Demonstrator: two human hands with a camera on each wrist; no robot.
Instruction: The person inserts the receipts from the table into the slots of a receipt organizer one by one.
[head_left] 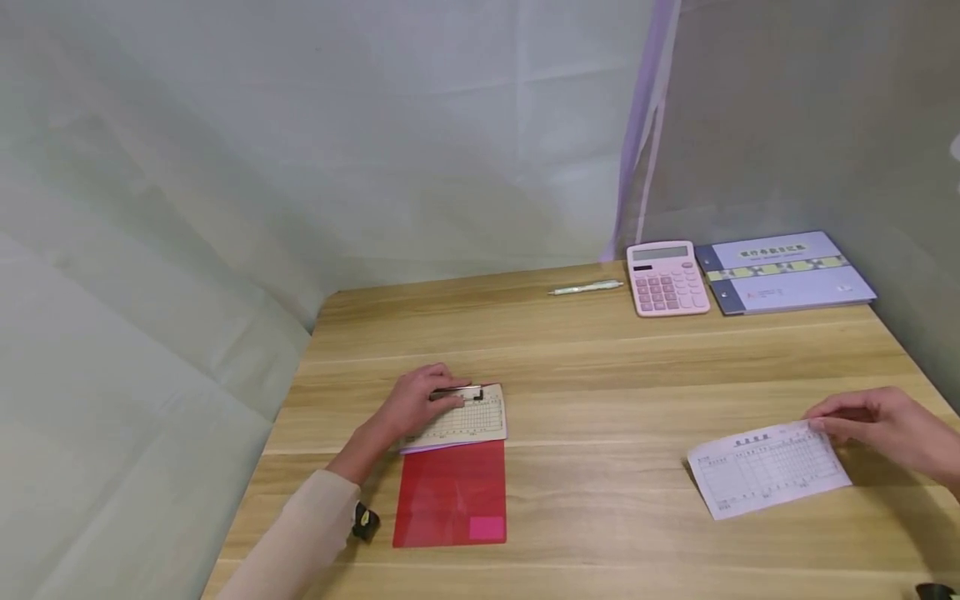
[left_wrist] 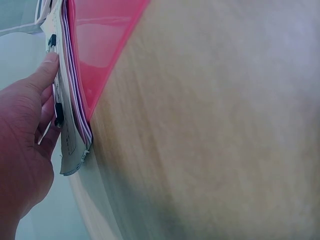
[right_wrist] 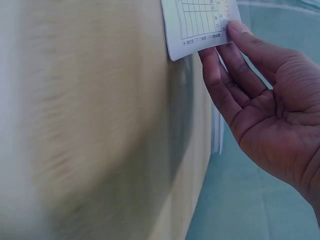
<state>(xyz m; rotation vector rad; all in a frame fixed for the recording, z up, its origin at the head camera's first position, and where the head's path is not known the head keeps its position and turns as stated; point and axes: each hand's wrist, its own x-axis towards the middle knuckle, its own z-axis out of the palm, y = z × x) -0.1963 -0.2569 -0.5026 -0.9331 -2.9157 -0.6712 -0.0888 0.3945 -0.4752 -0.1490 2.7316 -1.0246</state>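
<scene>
My left hand (head_left: 420, 402) is at the metal clip (head_left: 457, 389) on top of a stack of printed forms (head_left: 468, 422). In the left wrist view the thumb lies on the clip, which has black ends, and the fingers curl beside it. Below the forms extends a red translucent folder (head_left: 453, 496) with a pink label at its lower corner. My right hand (head_left: 892, 429) pinches one corner of a white printed form (head_left: 768, 468) between thumb and fingers. The form is tilted above the table, its corner also visible in the right wrist view.
Along the back of the wooden table (head_left: 600, 500) lie a pen (head_left: 585, 287), a pink calculator (head_left: 667, 279) and a ledger book (head_left: 783, 272) with a pale cover. Pale curtain-like cloth (head_left: 450, 150) hangs behind and to the left of the table.
</scene>
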